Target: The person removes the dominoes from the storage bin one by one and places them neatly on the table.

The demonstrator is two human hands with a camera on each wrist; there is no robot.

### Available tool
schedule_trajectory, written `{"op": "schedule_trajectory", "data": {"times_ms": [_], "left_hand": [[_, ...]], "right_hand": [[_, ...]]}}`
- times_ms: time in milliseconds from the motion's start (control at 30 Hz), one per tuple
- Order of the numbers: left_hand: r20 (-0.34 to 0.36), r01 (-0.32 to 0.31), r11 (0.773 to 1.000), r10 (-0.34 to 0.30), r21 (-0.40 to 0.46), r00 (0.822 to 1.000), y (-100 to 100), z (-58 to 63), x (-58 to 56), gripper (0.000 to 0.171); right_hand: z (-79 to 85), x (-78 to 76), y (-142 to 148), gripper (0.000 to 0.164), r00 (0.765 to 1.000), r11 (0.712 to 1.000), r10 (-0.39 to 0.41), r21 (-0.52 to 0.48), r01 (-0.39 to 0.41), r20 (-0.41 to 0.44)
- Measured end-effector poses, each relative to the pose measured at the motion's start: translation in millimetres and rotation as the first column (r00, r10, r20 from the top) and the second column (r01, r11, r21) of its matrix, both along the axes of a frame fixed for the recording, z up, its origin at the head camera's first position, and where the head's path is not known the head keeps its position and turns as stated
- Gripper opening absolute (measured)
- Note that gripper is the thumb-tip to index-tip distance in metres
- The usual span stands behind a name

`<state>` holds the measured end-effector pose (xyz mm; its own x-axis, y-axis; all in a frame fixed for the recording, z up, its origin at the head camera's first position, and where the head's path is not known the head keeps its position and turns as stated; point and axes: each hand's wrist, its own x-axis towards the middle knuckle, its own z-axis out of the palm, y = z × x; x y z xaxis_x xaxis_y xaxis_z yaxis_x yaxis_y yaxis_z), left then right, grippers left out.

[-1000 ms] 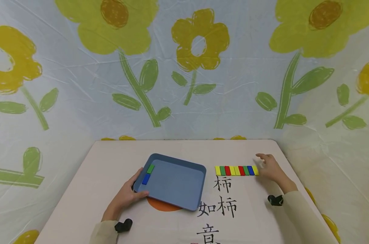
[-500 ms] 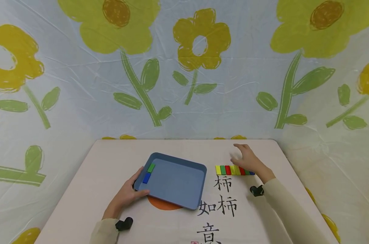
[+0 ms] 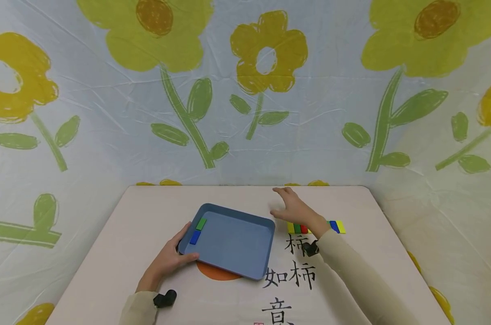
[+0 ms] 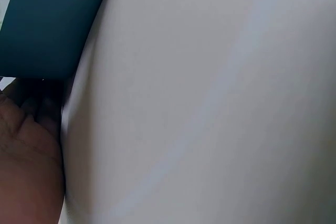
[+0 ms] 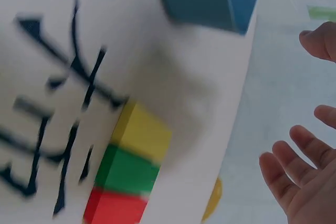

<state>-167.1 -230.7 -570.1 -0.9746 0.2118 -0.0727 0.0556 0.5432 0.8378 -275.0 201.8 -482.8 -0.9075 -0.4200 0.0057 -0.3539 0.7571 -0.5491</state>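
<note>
A blue-grey tray (image 3: 235,243) sits slightly turned on the table, and my left hand (image 3: 168,261) grips its left end, the thumb at the near rim. Inside the tray, along its left side, lie a green block (image 3: 201,224) and a blue block (image 3: 195,237). My right hand (image 3: 296,208) is by the tray's far right corner, fingers spread and holding nothing. Below that wrist runs a row of coloured blocks, partly hidden by the forearm; a yellow block (image 5: 142,132), a green block (image 5: 127,168) and a red block (image 5: 116,206) show in the right wrist view.
Black brushed characters (image 3: 302,273) and an orange disc (image 3: 217,271), partly covered by the tray, are printed on the pale table surface (image 3: 148,212). Behind the table hangs a flowered cloth (image 3: 310,149), which also comes down on both sides.
My right hand has moved left from the row's right end, passing over the blocks, to near the tray's corner. My left hand and the tray have stayed in place.
</note>
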Motion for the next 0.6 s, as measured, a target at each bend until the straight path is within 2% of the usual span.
{"op": "schedule_trajectory", "data": {"times_ms": [233,400,600], "left_hand": [[-0.02,0.006,1.0,-0.006,-0.011,1.0,-2,-1.1,-0.8,0.107],[-0.025,0.004,1.0,-0.005,-0.009,1.0,-2,-3.0,-1.0,0.107],[-0.015,0.004,1.0,-0.004,-0.008,1.0,0,-2.1,-1.9,0.107]], "right_hand": [[-6.0,-0.6,-56,0.08,0.999,0.996,0.054,-0.067,-0.054,-0.005],[-13.6,6.0,-91,0.079,0.994,0.99,0.108,-0.095,-0.108,-0.01],[-20.4,14.4,-119,0.075,0.986,0.972,0.166,-0.163,-0.169,-0.035]]}}
